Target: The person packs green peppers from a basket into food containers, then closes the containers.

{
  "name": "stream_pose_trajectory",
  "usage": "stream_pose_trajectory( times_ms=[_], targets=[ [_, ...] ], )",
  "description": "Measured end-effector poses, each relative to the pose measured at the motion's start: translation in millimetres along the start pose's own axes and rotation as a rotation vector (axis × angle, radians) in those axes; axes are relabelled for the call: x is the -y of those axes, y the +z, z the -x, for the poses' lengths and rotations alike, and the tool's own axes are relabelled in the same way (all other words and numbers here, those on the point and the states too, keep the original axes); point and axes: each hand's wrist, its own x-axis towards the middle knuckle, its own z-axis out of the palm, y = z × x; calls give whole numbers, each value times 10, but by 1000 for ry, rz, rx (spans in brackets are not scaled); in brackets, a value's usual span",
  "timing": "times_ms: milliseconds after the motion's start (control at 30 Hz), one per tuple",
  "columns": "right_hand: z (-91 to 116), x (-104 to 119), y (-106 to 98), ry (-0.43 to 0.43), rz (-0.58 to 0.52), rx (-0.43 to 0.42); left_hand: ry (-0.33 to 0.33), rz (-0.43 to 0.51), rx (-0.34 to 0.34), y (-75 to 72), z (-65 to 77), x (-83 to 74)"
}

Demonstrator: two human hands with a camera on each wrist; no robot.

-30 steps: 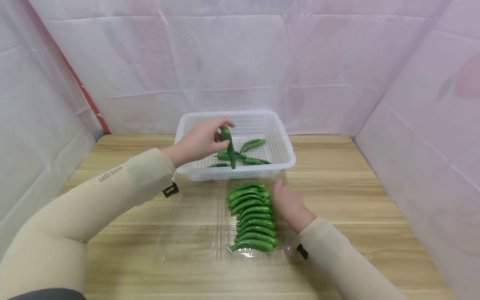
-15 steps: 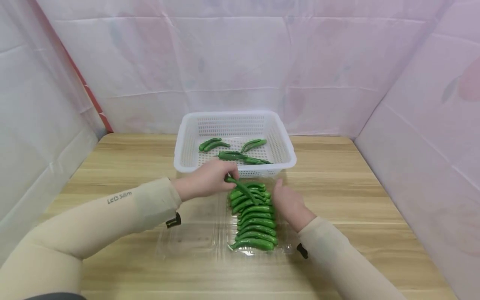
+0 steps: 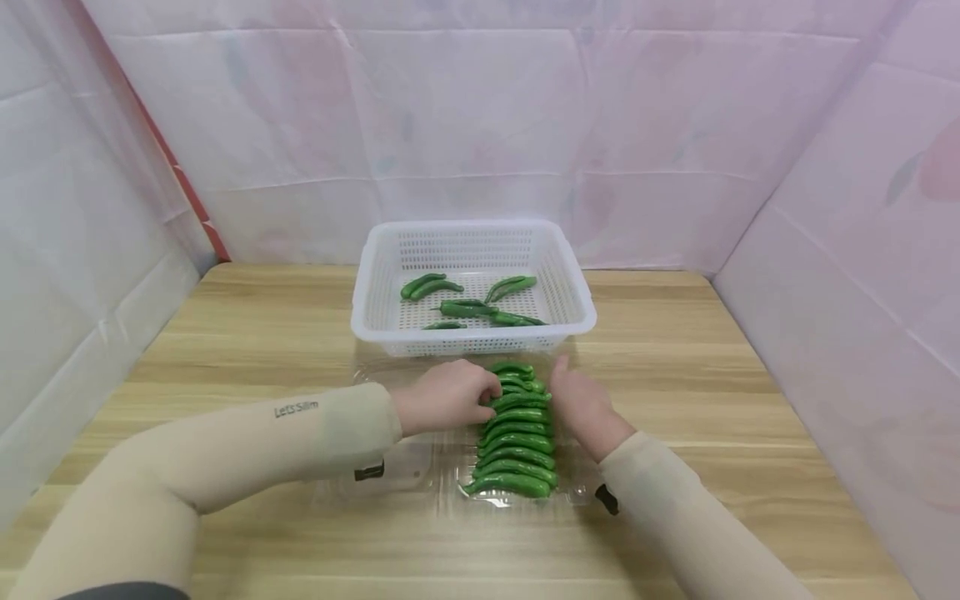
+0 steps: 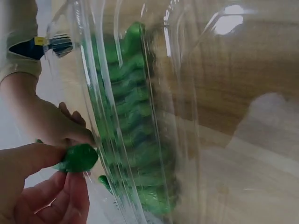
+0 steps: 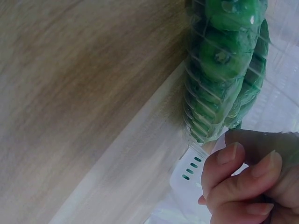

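My left hand (image 3: 448, 395) pinches a green chili pepper (image 4: 80, 157) between thumb and fingers, over the left side of a row of peppers. In the head view the held pepper (image 3: 525, 399) lies across the row, its left end hidden by the fingers. Several green peppers (image 3: 516, 464) lie side by side in the right half of a clear plastic clamshell container (image 3: 442, 492). My right hand (image 3: 587, 410) holds that container at its right edge, thumb pointing away; in the right wrist view its curled fingers (image 5: 224, 186) are at the container's corner.
Behind the container stands a white perforated basket (image 3: 480, 335) with several loose peppers (image 3: 467, 309) in it. The container's lid half (image 3: 405, 477) lies unfolded to the left, under my left forearm. The wooden table (image 3: 675, 367) is bounded by draped cloth walls (image 3: 480, 108).
My left hand has carried the pepper from above the basket toward me and down onto the row in the container. The right hand has stayed in place at the container's edge.
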Motion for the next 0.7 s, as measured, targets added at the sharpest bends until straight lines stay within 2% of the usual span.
stream_pose_trajectory(
  times_ms=[267, 533, 700],
  targets=[
    [-37, -11, 9, 29, -10, 12, 7, -167, 65, 139, -107, -50],
    [-26, -2, 15, 25, -12, -5, 28, -198, 46, 241, -110, -25],
    [-37, -4, 21, 32, -27, 0, 54, -260, 26, 272, -114, -25]
  ],
)
